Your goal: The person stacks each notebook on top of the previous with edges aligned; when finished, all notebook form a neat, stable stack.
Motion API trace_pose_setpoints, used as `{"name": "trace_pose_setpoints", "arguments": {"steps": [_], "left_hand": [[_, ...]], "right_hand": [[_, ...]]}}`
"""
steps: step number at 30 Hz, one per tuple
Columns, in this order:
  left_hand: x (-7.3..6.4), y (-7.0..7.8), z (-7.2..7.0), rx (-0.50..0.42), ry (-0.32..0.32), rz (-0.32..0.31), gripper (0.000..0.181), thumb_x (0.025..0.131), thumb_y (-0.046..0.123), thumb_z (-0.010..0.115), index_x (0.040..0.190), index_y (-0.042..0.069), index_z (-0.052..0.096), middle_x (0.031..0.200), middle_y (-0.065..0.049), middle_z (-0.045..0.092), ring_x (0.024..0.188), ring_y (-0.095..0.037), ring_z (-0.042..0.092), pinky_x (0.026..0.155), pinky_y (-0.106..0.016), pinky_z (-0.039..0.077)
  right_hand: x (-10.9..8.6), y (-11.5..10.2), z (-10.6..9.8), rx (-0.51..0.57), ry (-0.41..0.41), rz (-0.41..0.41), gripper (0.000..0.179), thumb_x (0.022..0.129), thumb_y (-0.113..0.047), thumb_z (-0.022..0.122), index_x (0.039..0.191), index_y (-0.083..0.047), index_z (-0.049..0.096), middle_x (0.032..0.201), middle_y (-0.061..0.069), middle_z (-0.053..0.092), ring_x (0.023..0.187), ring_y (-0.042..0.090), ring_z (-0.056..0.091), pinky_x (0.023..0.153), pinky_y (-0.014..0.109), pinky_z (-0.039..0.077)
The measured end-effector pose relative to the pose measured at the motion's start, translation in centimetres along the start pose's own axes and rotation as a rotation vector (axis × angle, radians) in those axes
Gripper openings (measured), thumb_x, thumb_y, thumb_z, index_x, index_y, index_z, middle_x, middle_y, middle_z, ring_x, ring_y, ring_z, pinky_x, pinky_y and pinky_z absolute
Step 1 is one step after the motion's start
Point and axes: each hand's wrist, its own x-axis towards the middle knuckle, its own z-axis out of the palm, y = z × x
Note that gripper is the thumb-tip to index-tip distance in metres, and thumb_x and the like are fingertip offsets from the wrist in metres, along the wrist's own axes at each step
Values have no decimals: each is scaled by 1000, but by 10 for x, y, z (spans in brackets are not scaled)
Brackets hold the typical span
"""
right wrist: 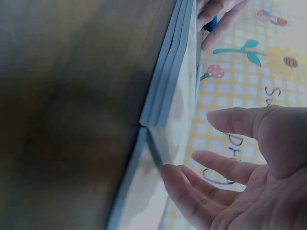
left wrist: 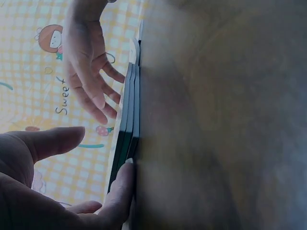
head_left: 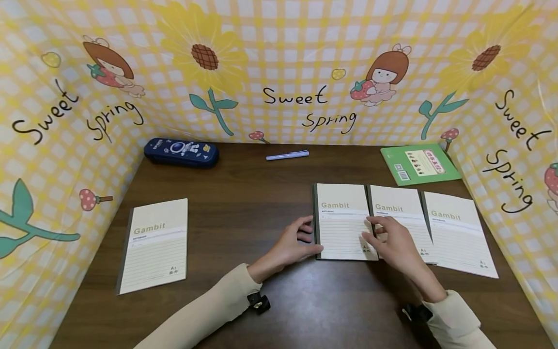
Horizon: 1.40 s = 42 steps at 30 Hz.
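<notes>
Notebook stack (head_left: 342, 230) lies on the table (head_left: 244, 208) between the hands, lower layers hidden from above, its right edge partly covered by the relaxed right hand (head_left: 394, 242). The left hand (head_left: 290, 246), fingers apart, touches the dark spine (head_left: 317, 208); neither grips, and whether the right makes contact is unclear.

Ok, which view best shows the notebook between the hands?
The head view: it shows the notebook from above, "Gambit" readable on its cover. The left wrist view shows mainly layered edges; the right wrist view, edges and a slanted strip of cover.
</notes>
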Motion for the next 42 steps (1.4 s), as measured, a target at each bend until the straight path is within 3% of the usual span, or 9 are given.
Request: {"name": "trace_pose_setpoints", "arguments": {"steps": [5, 11, 17, 21, 31, 37, 42], "left_hand": [[-9, -3, -15, 77, -23, 36, 75, 89, 20, 84, 153, 7, 49, 134, -19, 63, 113, -31, 67, 93, -41, 59], [-29, -13, -39, 110, -33, 62, 59, 89, 20, 85, 141, 6, 62, 127, -17, 69, 110, -30, 69, 91, -36, 61], [-56, -22, -69, 156, -3, 96, 54, 91, 23, 83, 138, 4, 64, 131, -20, 70, 115, -35, 68, 95, -42, 61], [-70, -29, -87, 214, 51, 110, 53, 92, 25, 82, 137, 4, 64, 131, -19, 70, 116, -36, 69, 95, -44, 61], [-99, -35, -123, 425, 271, 108, 49, 94, 30, 80, 136, 9, 67, 125, -13, 72, 112, -31, 70, 93, -46, 61], [-116, -39, -141, 433, 346, 74, 47, 97, 34, 76, 136, 9, 67, 125, -13, 71, 113, -32, 71, 92, -45, 62], [-131, -44, -156, 457, 394, 37, 48, 100, 37, 72, 137, 8, 65, 130, -15, 69, 115, -33, 69, 92, -45, 62]], "right_hand": [[9, -10, 8, -43, 9, -143, 39, 93, -14, 78, 127, 2, 70, 115, 21, 71, 91, 30, 72, 70, 35, 57], [20, -28, 30, 33, -78, -280, 38, 92, -10, 78, 127, 1, 69, 117, 17, 72, 95, 29, 74, 72, 36, 64], [27, -52, 52, 74, -163, -363, 40, 94, -13, 77, 131, 0, 67, 120, 15, 71, 99, 28, 74, 76, 36, 64], [30, -67, 63, 59, -205, -407, 41, 95, -15, 76, 133, 0, 66, 124, 15, 70, 99, 27, 73, 80, 34, 63], [41, -100, 98, 8, -232, -551, 39, 97, -20, 74, 132, -5, 67, 128, 8, 70, 112, 22, 69, 94, 42, 59], [45, -127, 122, -4, -387, -608, 47, 102, -27, 68, 145, -10, 60, 151, 10, 59, 140, 26, 57, 114, 46, 50], [45, -153, 140, -136, -504, -705, 55, 105, -36, 63, 155, -15, 50, 165, 7, 45, 150, 25, 46, 122, 44, 43]]}}
